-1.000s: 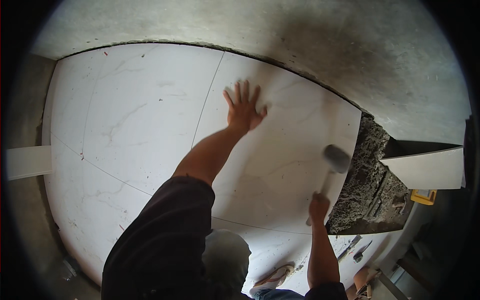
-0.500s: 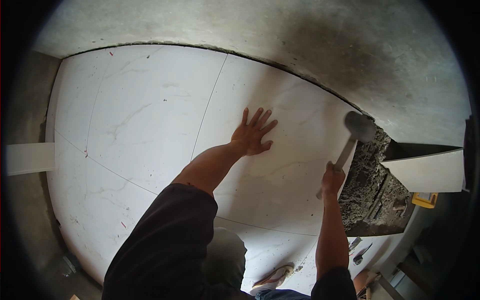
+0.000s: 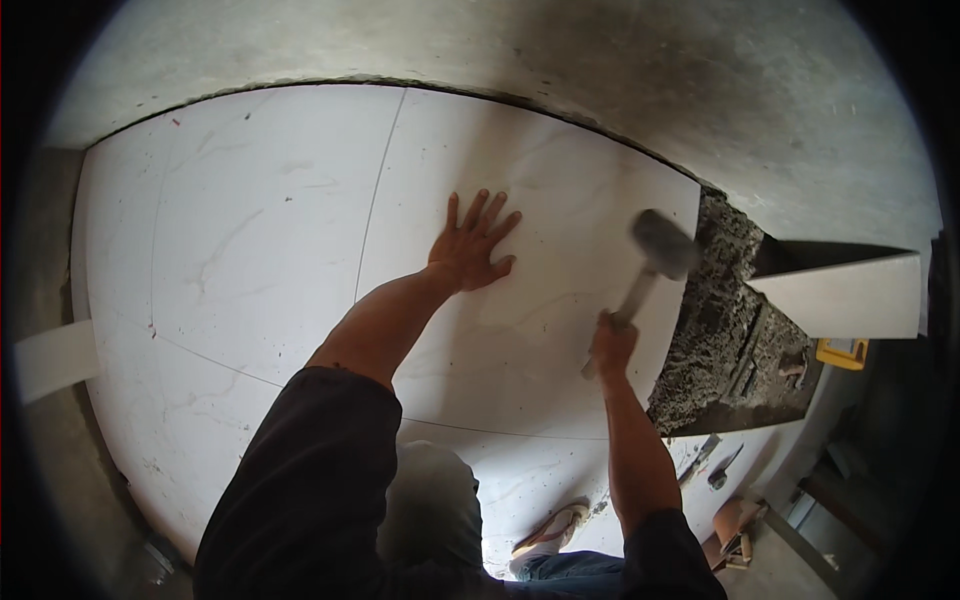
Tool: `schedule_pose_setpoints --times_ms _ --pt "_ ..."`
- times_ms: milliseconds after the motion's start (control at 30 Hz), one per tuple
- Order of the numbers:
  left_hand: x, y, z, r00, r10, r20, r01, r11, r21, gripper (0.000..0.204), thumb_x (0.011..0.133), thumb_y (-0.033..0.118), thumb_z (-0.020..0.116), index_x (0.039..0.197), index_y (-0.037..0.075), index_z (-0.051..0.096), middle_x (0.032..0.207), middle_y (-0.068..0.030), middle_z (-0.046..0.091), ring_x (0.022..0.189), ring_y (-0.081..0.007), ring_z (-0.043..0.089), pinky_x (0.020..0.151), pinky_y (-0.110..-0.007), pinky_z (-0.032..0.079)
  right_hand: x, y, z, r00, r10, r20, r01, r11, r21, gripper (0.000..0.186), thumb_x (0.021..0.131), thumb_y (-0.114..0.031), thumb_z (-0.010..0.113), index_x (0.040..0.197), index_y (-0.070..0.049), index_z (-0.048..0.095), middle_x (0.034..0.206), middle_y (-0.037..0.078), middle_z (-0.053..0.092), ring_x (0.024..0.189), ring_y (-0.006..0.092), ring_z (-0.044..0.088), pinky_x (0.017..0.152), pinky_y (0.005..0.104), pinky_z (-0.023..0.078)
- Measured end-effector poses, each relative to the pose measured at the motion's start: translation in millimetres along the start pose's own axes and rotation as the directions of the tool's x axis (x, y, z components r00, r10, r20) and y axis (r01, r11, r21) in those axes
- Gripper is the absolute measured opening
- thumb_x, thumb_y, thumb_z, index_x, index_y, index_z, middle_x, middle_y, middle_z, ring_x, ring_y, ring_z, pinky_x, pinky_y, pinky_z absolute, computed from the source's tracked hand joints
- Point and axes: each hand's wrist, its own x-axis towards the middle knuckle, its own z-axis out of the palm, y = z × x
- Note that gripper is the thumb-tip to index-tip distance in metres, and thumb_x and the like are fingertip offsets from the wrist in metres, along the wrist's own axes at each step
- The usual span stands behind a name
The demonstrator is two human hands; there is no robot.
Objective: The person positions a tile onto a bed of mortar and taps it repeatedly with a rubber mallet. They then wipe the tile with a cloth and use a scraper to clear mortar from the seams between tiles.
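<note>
One bent knee [image 3: 432, 500] shows nr btm edge, w/ a foot [image 3: 553, 527] to its R on white floor. L hand [image 3: 468, 255] is palm-down, fingers spread apart, flat on the big white tile [image 3: 548, 275], which lies mid-view, faintly veined. R hand [image 3: 613, 345] is clamped round the handle of a grey-headed mallet [image 3: 660, 248]; head is a bit blurred, up & R of the hand, over tile's R part, can't tell if touching. Small hand tools [image 3: 718, 476] lie just below the rough dark mortar [image 3: 715, 320], which runs along tile's R edge. Farther R, a yellow tool [image 3: 842, 353] sits nr a white board [image 3: 850, 292]. Grey concrete [image 3: 300, 40] is past tile's far edge, w/ a dark gap btwn.
</note>
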Motion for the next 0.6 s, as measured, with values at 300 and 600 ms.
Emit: schedule_pose_setpoints --times_ms 300,600 --pt "2.6 3.4 0.9 1.0 -0.016 -0.027 0.016 1.0 0.014 0.07 0.092 0.054 0.039 0.152 0.025 0.019 0.16 -0.0057 0.006 0.147 -0.0277 0.002 0.116 -0.057 0.0 -40.4 -15.8 -15.2 0.923 0.233 0.305 -0.211 0.972 -0.104 0.033 0.086 -0.023 0.06 0.068 0.003 0.055 0.055 0.006 0.051 0.048 0.0161 0.051 0.049 0.0335 0.04" --pt "-27.0 37.3 26.4 0.951 -0.29 -0.111 0.28 0.955 -0.101 0.069 0.091 0.042 0.041 0.152 0.017 0.02 0.159 -0.0116 0.01 0.146 -0.0314 0.006 0.114 -0.061 0.004 -41.8 -37.0 -26.4 0.967 0.191 0.168 -0.237 0.917 0.321 0.022 0.087 -0.02 0.062 0.074 -0.005 0.053 0.052 -0.003 0.043 0.036 0.0102 0.039 0.036 0.0286 0.032"
